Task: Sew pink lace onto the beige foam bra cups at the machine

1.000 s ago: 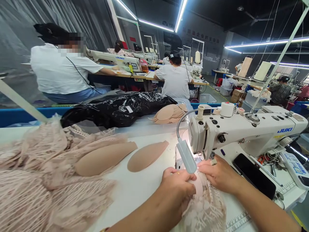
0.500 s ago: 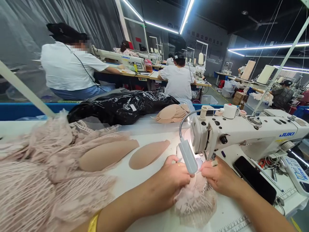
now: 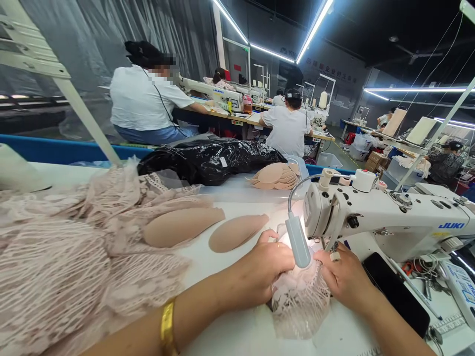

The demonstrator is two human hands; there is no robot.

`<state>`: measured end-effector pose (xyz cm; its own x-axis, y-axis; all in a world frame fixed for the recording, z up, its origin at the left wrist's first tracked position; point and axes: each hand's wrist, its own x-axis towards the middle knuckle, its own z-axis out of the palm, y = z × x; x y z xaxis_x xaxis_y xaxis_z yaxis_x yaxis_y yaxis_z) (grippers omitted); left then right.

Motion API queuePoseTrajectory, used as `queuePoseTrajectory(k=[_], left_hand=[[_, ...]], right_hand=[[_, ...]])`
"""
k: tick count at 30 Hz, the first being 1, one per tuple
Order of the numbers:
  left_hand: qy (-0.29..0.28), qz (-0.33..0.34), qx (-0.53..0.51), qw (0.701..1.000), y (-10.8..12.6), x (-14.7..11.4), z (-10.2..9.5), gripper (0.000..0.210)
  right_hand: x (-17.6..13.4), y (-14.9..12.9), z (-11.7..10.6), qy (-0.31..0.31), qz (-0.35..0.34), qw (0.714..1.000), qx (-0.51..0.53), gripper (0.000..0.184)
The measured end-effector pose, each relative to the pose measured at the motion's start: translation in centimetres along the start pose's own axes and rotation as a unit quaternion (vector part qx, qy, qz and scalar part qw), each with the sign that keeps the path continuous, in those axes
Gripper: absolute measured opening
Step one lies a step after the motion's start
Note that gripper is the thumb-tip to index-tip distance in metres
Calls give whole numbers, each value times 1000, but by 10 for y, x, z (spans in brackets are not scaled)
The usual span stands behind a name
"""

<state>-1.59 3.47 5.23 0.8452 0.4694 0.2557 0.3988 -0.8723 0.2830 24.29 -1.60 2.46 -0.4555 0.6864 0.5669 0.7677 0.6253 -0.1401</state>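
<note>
A pale pink lace piece lies under the head of the white sewing machine, its lower end spread towards me on the table. My left hand is closed on the lace's left edge, fingers bent. On the other edge, by the needle area, my right hand pinches the fabric between thumb and fingers. A grey lamp on a bent metal neck lights the spot and hides the needle and part of the fabric. Left of my hands lie two beige bra pads.
More pink lace is heaped on the left. Behind it are a black plastic bag and a clear tray with stacked beige pads. A phone lies right of my hand. Co-workers sit at machines beyond.
The view has turned left, so the scene sits further right. Both hands stay on the lace at the machine; the lace lies flatter and spreads further below them.
</note>
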Motion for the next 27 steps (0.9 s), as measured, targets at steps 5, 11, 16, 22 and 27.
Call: queuePoseTrajectory(k=[5,11,16,22,27], left_hand=[[-14,-33,-44,998,2,3,-5,18],[-13,-27,-65,997,3,1,-2,17],[-45,-31,-75,996,-1,-5,-1,18],[-28,-103,71,992,6,-14,2,13],[-65,-156,134,976,29,-8,4,16]], right_hand=[[2,-1,1,19,32,998,47,34],[3,0,1,35,18,997,65,32],[2,-3,-4,47,-20,997,58,32],[-1,-16,-3,-42,-67,990,113,26],[-1,-15,15,-101,-31,994,38,9]])
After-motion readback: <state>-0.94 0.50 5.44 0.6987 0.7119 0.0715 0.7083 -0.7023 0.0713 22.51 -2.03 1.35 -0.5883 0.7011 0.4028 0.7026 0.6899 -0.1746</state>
